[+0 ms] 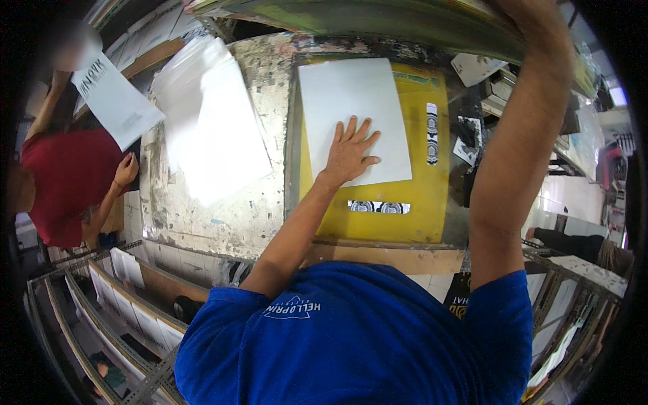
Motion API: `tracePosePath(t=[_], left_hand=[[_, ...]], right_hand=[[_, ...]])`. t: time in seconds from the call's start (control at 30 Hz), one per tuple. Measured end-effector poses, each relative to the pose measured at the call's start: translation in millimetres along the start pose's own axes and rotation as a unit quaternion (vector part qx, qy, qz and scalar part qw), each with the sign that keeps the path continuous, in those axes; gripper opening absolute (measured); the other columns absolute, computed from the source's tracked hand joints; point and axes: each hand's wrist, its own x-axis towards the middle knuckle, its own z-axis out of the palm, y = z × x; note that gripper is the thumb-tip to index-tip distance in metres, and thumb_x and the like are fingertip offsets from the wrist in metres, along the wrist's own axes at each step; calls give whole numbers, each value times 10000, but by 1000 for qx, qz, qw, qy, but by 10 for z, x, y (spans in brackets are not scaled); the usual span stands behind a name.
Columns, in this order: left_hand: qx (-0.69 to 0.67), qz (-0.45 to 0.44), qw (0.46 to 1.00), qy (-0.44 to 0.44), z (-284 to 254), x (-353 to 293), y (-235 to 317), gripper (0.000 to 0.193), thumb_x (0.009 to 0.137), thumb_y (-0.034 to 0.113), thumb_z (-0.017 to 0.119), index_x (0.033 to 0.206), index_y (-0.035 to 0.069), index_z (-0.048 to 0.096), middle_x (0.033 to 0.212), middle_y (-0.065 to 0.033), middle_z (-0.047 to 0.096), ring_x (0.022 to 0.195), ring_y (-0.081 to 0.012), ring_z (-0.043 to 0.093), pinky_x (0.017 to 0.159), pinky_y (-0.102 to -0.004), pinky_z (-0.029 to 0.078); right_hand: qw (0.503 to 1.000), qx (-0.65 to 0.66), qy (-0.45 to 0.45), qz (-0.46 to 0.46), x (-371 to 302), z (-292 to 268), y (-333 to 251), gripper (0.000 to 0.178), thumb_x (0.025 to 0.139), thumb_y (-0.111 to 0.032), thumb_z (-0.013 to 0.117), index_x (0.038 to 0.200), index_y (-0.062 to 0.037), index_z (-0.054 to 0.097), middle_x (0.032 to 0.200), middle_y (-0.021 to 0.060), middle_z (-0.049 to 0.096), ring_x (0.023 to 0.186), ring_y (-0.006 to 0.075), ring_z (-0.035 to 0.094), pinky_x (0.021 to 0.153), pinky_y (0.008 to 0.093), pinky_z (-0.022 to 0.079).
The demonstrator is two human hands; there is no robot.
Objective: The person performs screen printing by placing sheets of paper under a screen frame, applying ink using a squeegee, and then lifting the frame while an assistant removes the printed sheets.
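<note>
My left hand [351, 154] lies flat with fingers spread on a blank white sheet [358, 84]. The sheet rests slightly tilted on a yellow board [425, 209] set into the worktable. Above the far edge of the board, a screen-printing frame [405, 25] with greenish-yellow mesh is raised. My right arm reaches up to its right end, where my right hand [530, 15] grips the frame, its fingers partly cut off by the picture's edge. Two strips with round black patterns, a right strip [432, 133] and a near strip [379, 207], lie on the board.
A loose stack of white sheets [212, 135] covers part of the paint-spotted table [260, 61] to the left. Beyond it, a co-worker in a red shirt [77, 179] holds a printed white sheet [115, 98]. Metal racks [128, 297] with panels stand behind me.
</note>
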Motion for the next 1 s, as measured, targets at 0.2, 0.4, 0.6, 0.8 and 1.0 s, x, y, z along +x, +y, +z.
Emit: tracePosePath(t=[0.2,0.4,0.6,0.8,1.0], left_hand=[[-10,52,997,-48,148,162,314,693,892,549,644,1481,204,524,1635,-107,316,1533,-381,190,1244,-591,102],[-23,65,996,-60,166,10,482,698,893,524,657,1488,189,511,1642,-104,297,1540,-371,170,1249,-587,82],[-19,71,995,-62,141,-49,515,689,905,516,644,1492,182,505,1635,-103,312,1542,-365,171,1249,-588,77],[-20,91,995,-31,84,-63,487,701,924,499,629,1522,175,459,1620,-115,345,1528,-373,211,1243,-598,87],[-233,-23,947,221,-830,-133,562,891,820,479,768,1522,58,417,1502,-125,503,1431,-378,398,1204,-544,234]], right_hand=[[999,7,12,34,33,112,185,396,833,-257,676,1089,36,751,995,208,757,856,262,710,809,336,551],[996,58,-29,60,56,47,152,400,829,-257,661,1088,31,757,988,194,764,840,249,711,804,329,556],[997,58,-11,46,15,81,167,392,839,-249,662,1094,33,756,985,184,767,829,251,711,802,333,560],[988,137,-34,55,-65,-15,-74,384,851,-231,660,1113,35,749,972,169,770,808,243,704,792,327,554],[992,56,-54,95,-328,89,-331,396,838,-202,641,1153,15,744,841,147,756,640,183,659,654,304,548]])
